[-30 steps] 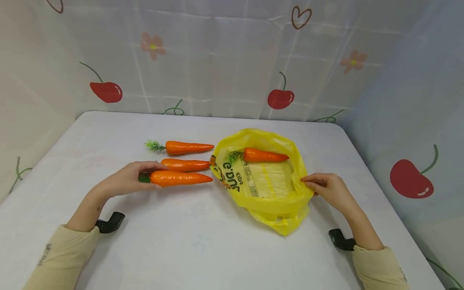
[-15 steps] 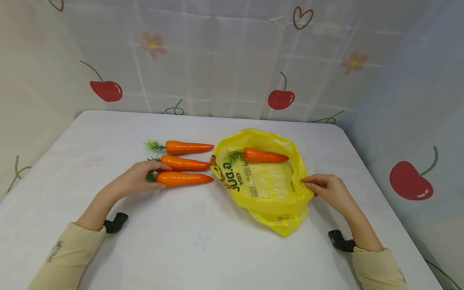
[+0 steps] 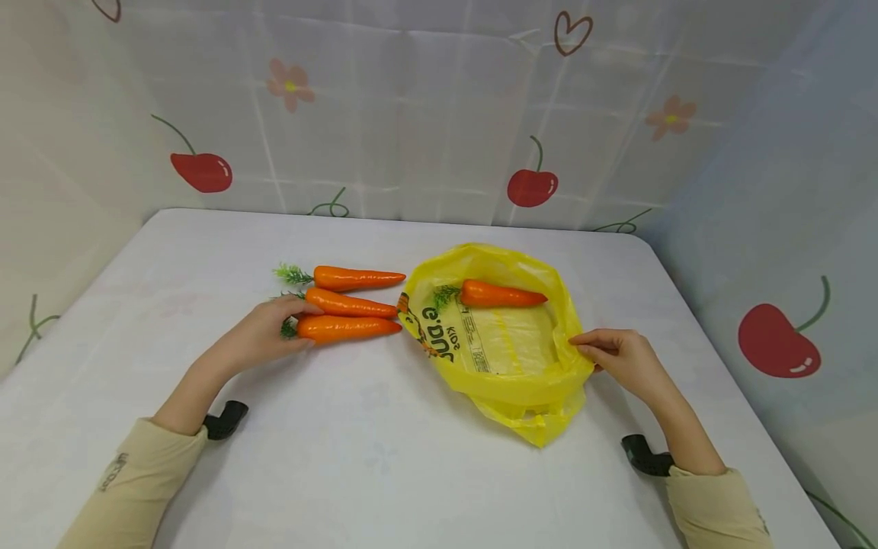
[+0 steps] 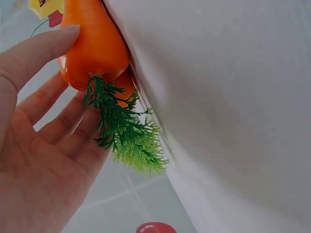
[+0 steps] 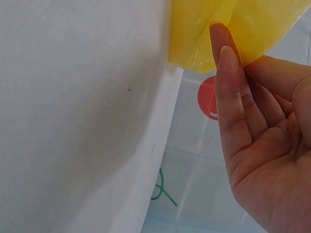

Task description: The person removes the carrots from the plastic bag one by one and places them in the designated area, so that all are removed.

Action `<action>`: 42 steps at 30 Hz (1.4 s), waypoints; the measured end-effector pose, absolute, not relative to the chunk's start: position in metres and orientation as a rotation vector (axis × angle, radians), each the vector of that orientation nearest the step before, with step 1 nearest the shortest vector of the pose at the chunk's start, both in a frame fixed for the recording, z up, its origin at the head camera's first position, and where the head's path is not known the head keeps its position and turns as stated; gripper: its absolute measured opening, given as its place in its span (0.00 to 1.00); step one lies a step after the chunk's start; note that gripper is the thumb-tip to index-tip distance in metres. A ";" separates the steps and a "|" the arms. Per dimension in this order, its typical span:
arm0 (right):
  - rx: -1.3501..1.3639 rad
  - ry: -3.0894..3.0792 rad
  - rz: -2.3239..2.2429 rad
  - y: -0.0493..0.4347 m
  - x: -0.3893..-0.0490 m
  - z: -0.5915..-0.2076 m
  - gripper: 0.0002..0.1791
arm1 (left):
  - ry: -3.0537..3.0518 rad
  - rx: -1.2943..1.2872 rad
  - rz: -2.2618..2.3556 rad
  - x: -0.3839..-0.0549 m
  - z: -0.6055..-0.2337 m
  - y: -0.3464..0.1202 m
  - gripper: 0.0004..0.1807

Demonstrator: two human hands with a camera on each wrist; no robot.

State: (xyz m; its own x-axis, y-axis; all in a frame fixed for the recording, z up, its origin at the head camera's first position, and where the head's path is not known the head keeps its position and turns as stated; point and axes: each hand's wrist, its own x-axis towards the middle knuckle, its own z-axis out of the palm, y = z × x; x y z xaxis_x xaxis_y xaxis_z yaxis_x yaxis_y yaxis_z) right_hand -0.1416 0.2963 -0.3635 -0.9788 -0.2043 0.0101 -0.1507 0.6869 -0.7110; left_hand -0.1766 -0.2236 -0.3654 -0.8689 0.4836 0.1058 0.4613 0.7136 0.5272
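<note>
My left hand [image 3: 264, 335] holds the thick end of the nearest carrot [image 3: 350, 329], thumb on one side and fingers on the other. The left wrist view shows that carrot [image 4: 95, 48] with its green top [image 4: 129, 126] hanging past the fingers. Just beyond lies a second carrot [image 3: 353, 304], its leafy end partly hidden by the hand. A third carrot [image 3: 360, 279] lies behind it. Another carrot [image 3: 504, 294] rests inside the mouth of a yellow plastic bag [image 3: 521, 390]. At the bag's right rim, my right hand [image 3: 626, 361] pinches the plastic between thumb and fingers.
A white-covered table [image 3: 357, 473] bears everything. Behind it hangs a pale curtain [image 3: 411, 114] printed with cherries, flowers and hearts. Black wrist mounts [image 3: 226, 419] stick out at the beige sleeves [image 3: 137, 473].
My left hand has moved right and slightly away from me, bringing the nearest carrot down close beside the middle one. The right hand and the bag stay put.
</note>
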 end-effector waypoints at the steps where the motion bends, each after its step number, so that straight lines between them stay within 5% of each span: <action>1: -0.300 2.821 -1.180 0.296 -0.142 -0.363 0.11 | 2.873 0.785 0.864 -0.177 -0.365 -0.223 0.23; 14: -0.323 2.837 -1.152 0.294 -0.144 -0.357 0.11 | 2.922 0.704 0.778 -0.176 -0.350 -0.207 0.24; 26: -0.325 2.833 -1.171 0.299 -0.141 -0.360 0.11 | 2.690 1.050 1.237 -0.212 -0.323 -0.092 0.14; 42: -0.331 2.824 -1.186 0.296 -0.140 -0.362 0.11 | 2.619 1.018 0.962 -0.261 -0.359 -0.010 0.26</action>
State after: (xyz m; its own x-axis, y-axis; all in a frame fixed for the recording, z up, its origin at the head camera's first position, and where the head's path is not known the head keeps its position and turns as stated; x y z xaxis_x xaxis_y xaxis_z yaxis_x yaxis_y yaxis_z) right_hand -0.1396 0.2959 -0.3618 -0.9751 -0.2202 0.0274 -0.1737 0.6808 -0.7116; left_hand -0.2613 -0.0096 -0.3589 -0.7520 0.6555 0.0695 0.5447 0.5585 0.6256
